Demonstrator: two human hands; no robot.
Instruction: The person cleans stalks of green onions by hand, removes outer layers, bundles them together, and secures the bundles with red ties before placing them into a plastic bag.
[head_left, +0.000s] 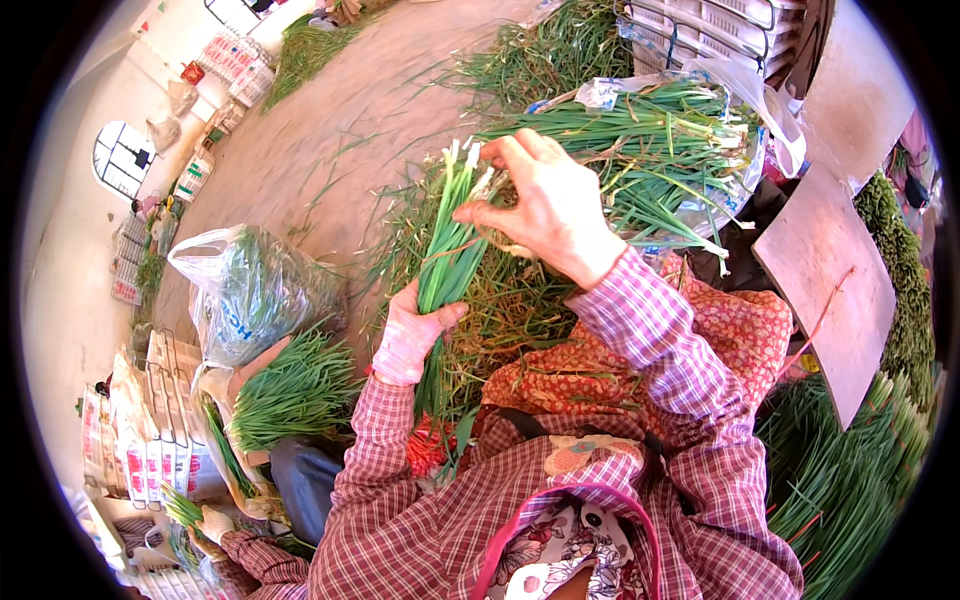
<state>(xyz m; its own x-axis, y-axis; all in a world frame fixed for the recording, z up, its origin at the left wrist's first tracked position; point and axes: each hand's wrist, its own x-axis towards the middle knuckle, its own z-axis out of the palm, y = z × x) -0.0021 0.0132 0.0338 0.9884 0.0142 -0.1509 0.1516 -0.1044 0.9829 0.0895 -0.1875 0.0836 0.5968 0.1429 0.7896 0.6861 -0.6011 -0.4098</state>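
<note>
While the left hand [412, 332] holds the bunch of green stalks [448, 262] around its lower half, the right hand [552, 200] is up at the white ends [460, 160]. Bunch is in front of the chest, ends pointing away, leaves hanging below the left hand, over the heap of loose leaves [530, 315].

Fingers: left wrapped and pressed around the stalks, thumb across the near side. Right in a C, thumb and forefinger tips apart, thumb at the bunch's side. Can't tell if they pinch a single stalk or leaf.

Step in hand, my read: working over the stalks near the white ends. Next move calls for a firm but non-crushing left grip and a fine right pinch that takes one strand without dragging out the rest.

Count:
- wearer's hands: 2
- held bunch: 1; stalks overlap, no exact number
- tied clear bag [255, 300] with greens in it: 1, left
- opened plastic bag [785, 125] under loose stalks: 1, right
- tilted brown board [835, 285]: 1, right
- co-worker's hand [214, 523]: 1 clearly visible, lower left, with a small bunch [183, 508]
- white boxes [165, 460]: several, edges overlap, not countable
</note>
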